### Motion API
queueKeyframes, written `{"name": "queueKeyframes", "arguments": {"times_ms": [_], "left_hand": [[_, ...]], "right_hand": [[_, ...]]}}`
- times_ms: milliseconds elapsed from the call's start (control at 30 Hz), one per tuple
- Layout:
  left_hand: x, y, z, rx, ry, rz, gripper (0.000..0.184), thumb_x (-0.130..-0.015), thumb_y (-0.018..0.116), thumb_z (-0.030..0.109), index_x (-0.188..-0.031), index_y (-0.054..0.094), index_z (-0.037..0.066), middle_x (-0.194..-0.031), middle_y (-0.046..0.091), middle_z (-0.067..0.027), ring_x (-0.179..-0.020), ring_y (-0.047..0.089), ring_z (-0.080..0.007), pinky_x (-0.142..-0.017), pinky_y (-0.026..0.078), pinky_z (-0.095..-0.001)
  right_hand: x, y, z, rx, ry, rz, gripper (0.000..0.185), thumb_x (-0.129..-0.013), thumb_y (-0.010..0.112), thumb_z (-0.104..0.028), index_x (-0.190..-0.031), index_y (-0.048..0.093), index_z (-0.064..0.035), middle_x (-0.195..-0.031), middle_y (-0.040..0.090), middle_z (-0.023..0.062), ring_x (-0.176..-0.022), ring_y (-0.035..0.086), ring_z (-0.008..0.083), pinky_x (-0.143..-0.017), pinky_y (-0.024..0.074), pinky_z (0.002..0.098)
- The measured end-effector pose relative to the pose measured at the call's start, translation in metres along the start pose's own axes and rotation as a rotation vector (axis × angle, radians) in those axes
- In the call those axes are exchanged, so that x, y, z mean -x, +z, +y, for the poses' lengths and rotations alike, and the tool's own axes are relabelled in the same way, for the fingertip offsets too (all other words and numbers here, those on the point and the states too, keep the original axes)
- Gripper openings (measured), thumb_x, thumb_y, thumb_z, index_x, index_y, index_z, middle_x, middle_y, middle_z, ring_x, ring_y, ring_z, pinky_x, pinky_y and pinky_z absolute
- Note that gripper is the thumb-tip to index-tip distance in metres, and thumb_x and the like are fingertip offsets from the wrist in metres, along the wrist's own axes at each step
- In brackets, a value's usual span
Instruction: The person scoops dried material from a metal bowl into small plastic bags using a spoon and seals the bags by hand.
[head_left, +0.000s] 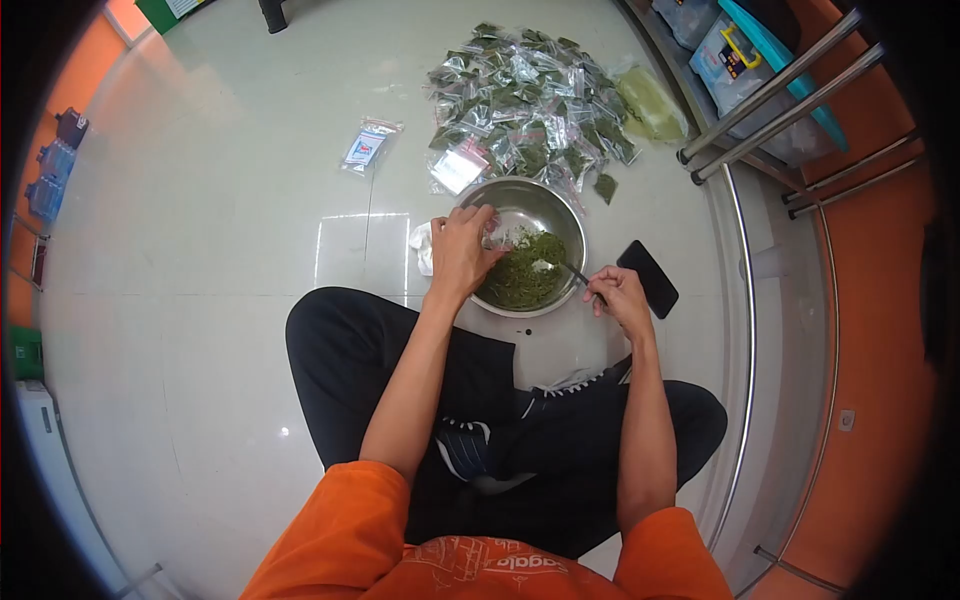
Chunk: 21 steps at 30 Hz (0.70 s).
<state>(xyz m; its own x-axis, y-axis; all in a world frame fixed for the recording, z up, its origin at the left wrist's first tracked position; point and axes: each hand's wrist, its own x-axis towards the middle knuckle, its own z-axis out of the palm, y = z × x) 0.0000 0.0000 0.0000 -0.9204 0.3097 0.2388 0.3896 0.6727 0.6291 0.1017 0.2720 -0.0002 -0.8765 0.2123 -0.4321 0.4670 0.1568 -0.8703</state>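
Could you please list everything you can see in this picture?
Bowl: one, silver, floor ahead
Flakes: heap, green, in bowl
Spoon: one, dark-handled, in flakes
Clear bag: one, see-through, over bowl
Filled bags: many, green inside, beyond bowl
Large bag: one, pale green, right of pile
Packet: one, white and blue, left of pile
Tissue: one, white, left of bowl
Phone: one, black, right of bowl
Rails: several, silver, right
Boxes: at least two, clear, upper right
Shoes: two, dark, between knees
Trousers: black
Shirt: orange
Left hand: one, holding clear bag
Right hand: one, holding spoon
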Motion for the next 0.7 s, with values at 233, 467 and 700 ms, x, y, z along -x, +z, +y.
{"name": "queueKeyframes", "arguments": {"times_ms": [233, 467, 700], "left_hand": [[0.003, 0.003, -0.003, -0.034, 0.076, 0.005, 0.052, -0.066, 0.089, 0.028, -0.108, 0.064, 0.012, -0.101, 0.068, -0.0028, -0.104, 0.059, -0.0269, -0.087, 0.038, -0.0441], [0.0, 0.004, 0.004, -0.015, 0.147, -0.129, 0.05, -0.066, 0.089, 0.022, -0.107, 0.063, 0.013, -0.101, 0.066, -0.0001, -0.104, 0.057, -0.0269, -0.09, 0.038, -0.0441], [0.002, 0.01, 0.003, 0.022, 0.19, -0.152, 0.053, -0.063, 0.089, 0.017, -0.109, 0.064, 0.011, -0.106, 0.067, -0.0022, -0.107, 0.056, -0.0271, -0.093, 0.038, -0.0439]], "right_hand": [[0.013, 0.007, -0.027, -0.077, -0.093, -0.093, 0.004, -0.087, 0.063, 0.0, -0.088, 0.065, 0.0028, -0.072, 0.07, 0.0111, -0.046, 0.055, 0.0099, -0.044, 0.0415, 0.0239], [0.009, 0.005, -0.033, 0.049, -0.164, -0.108, 0.005, -0.085, 0.063, 0.001, -0.086, 0.066, 0.0045, -0.07, 0.07, 0.0105, -0.046, 0.055, 0.0085, -0.044, 0.0431, 0.0237], [0.011, 0.009, -0.043, 0.136, -0.16, -0.106, 0.007, -0.082, 0.065, 0.001, -0.087, 0.066, 0.0057, -0.069, 0.07, 0.0102, -0.047, 0.055, 0.0077, -0.045, 0.0445, 0.0242]]}}
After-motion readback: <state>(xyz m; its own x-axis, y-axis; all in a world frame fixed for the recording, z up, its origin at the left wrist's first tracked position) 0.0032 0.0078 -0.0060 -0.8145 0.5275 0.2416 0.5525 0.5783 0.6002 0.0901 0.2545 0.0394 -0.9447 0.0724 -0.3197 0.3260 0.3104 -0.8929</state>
